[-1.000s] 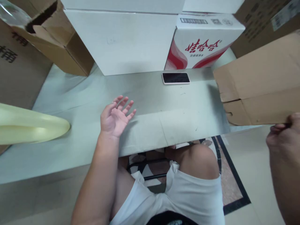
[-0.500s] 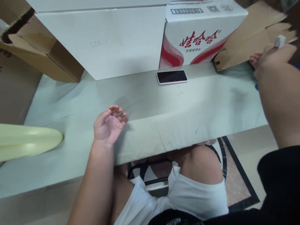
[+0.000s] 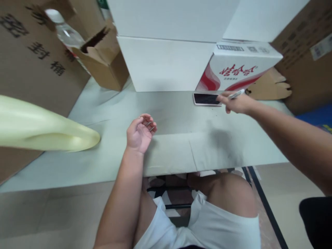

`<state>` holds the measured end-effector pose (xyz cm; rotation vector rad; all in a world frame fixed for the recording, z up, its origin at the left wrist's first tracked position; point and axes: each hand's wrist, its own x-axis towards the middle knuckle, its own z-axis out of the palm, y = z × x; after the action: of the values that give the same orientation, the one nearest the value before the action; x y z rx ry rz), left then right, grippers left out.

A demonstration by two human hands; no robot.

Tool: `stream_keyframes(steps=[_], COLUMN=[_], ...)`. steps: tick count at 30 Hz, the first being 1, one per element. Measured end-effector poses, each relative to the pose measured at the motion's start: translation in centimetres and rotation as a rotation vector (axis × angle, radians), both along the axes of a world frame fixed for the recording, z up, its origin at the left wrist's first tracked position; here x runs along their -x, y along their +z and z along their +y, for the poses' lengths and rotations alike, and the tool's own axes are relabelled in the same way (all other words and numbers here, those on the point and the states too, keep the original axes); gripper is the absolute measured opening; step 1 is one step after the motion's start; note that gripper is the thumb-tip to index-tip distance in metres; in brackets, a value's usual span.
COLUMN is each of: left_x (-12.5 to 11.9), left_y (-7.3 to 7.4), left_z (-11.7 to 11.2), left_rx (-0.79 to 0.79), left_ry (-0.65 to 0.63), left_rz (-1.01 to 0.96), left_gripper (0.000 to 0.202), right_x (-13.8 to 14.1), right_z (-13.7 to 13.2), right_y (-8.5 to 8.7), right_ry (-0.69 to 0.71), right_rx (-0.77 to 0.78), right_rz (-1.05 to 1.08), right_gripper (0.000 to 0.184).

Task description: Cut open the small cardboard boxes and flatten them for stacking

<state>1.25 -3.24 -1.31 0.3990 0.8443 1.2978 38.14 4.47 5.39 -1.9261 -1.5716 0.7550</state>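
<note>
My right hand (image 3: 237, 103) is closed around a slim white pen (image 3: 236, 94), which juts out above the thumb side. Its fingertips hover over or touch the right end of a smartphone (image 3: 205, 99); I cannot tell which. The phone lies dark screen up on the pale green tabletop (image 3: 173, 121), close to the white boxes. Palm up, my left hand (image 3: 141, 133) rests over the table to the left of the phone. Its fingers are loosely curled and apart, and nothing shows in the palm.
White cartons (image 3: 166, 64) line the back, one with red print (image 3: 237, 71). At back left, a small open cardboard box (image 3: 109, 65) stands by a clear bottle (image 3: 67, 33). A smooth pale yellow rounded object (image 3: 52, 128) reaches in from the left. Brown cartons flank both sides.
My right hand has come in from the far right with the pen, down to the phone's right end. The view has shifted; my left hand keeps its palm-up pose.
</note>
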Motion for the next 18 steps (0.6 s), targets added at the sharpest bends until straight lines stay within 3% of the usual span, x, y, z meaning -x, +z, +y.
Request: stream_keyframes(steps=[4, 8, 12, 15, 18], left_x=[1.0, 2.2, 2.7, 2.6, 2.4], left_y=[0.9, 1.5, 1.3, 0.7, 0.2], left_z=[-0.2, -0.1, 0.5, 0.9, 1.1], left_rx=[0.001, -0.009, -0.082, -0.140, -0.161], left_ry=[0.058, 0.103, 0.134, 0.120, 0.122], left_rz=[-0.052, -0.066, -0.049, 0.042, 0.117], left_gripper=[0.015, 0.013, 0.014, 0.020, 0.024], right_x=[11.5, 22.8, 32.7, 38.0, 40.5], right_z=[1.6, 4.4, 8.1, 11.1, 13.6], right_y=[-0.1, -0.5, 0.5, 1.9, 3.1], right_ry=[0.293, 0.580, 0.767, 0.771, 0.801], right_rx=[-0.052, -0.205, -0.351, -0.332, -0.332], right_rz=[-0.156, -0.233, -0.328, -0.482, -0.525], right_gripper=[0.004, 0.015, 0.033, 0.043, 0.048])
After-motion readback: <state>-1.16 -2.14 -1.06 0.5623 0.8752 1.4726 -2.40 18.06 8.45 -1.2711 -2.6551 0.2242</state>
